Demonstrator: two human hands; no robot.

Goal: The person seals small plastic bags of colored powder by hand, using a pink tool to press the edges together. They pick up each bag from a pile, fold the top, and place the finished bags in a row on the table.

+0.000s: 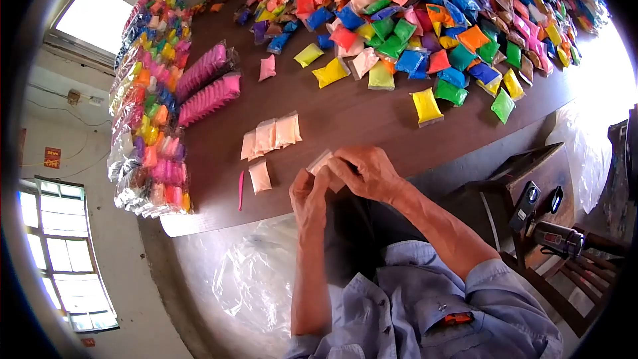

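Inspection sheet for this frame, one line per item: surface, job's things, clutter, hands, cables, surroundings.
Surface: brown table, far half covered.
Job's things: pale sachet held at the near edge; row of pale sachets beside it.
Clutter: heap of coloured sachets; pink wrapped packs; clear bag of mixed packs.
Hands: left hand and right hand both pinch the pale sachet.
Cables: wall box with thin wires.
Surroundings: window; clear plastic sheet; stool with dark devices.
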